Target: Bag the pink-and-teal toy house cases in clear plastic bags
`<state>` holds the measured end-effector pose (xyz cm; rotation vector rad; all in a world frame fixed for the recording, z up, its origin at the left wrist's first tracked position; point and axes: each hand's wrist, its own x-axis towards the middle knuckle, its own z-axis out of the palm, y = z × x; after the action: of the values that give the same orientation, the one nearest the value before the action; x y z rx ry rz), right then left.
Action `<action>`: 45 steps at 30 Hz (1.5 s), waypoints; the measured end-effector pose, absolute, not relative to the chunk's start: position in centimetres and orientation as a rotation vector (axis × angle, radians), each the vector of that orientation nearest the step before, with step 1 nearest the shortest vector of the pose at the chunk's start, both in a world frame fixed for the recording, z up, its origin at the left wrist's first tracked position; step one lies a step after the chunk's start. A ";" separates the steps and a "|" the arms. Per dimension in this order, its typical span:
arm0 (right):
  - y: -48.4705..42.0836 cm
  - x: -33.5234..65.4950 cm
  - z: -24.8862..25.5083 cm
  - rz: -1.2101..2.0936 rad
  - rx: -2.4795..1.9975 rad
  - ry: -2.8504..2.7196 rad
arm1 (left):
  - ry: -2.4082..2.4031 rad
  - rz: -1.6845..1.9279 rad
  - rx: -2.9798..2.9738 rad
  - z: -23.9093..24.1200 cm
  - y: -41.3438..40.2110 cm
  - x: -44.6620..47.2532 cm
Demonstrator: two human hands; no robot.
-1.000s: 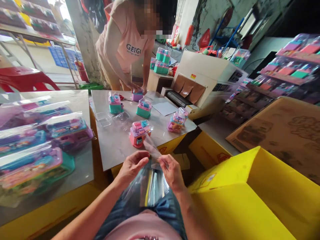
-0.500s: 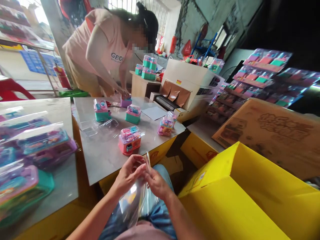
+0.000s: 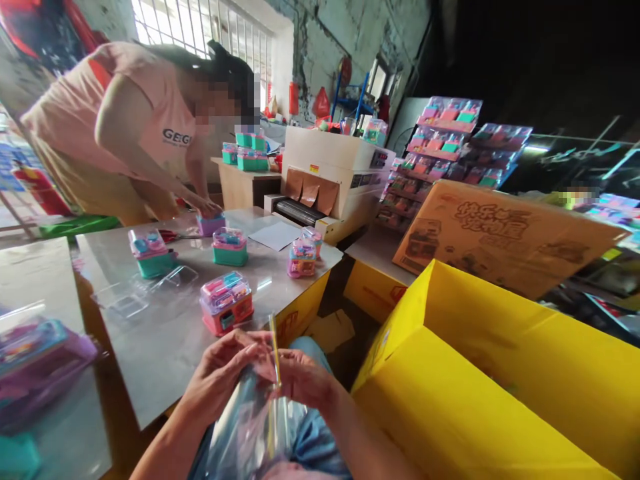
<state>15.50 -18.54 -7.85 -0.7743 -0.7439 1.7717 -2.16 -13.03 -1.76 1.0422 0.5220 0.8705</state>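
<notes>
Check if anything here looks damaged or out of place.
The wall behind the machine looks damaged, its surface patchy. Clear plastic covers lie loose on the table near a green box, capping nothing, though that may be normal. I see no spill.

Daylight through the barred window (image 3: 200, 28) is burnt out to white; a small light strip (image 3: 536, 149) glows at right beneath near-black upper surroundings. From where I stand, glare streaks the grey tabletop (image 3: 165, 350) and the clear plastic (image 3: 245, 417). The purple toy box (image 3: 47, 367) smears at lower left; wide-angle distortion stretches the yellow carton (image 3: 450, 393).
</notes>
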 end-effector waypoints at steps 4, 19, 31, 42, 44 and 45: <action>-17.9 15.9 -8.3 1.565 -0.819 -0.643 | 0.707 0.896 1.067 -2.7 -12.5 -1.7; -17.9 20.4 -6.5 1.209 -1.079 -0.582 | 0.946 0.985 1.115 -4.7 -9.0 -2.8; -22.1 20.3 -10.0 0.943 -2.253 -1.650 | 1.107 1.564 1.230 -0.6 -7.6 -7.3; -18.9 18.8 -3.4 1.434 -1.204 -1.299 | 0.917 0.938 1.483 -1.7 -9.7 -2.4; -18.1 18.2 -4.2 1.385 -1.171 -1.178 | 0.864 0.932 1.398 -2.1 -9.9 -2.1; -17.8 18.1 -4.6 1.330 -1.175 -1.118 | 0.843 0.928 1.342 -2.4 -10.0 -2.1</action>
<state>18.07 -17.77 -4.56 -1.1751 -1.1177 1.3298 -2.11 -10.02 -2.40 1.3419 0.8428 0.9284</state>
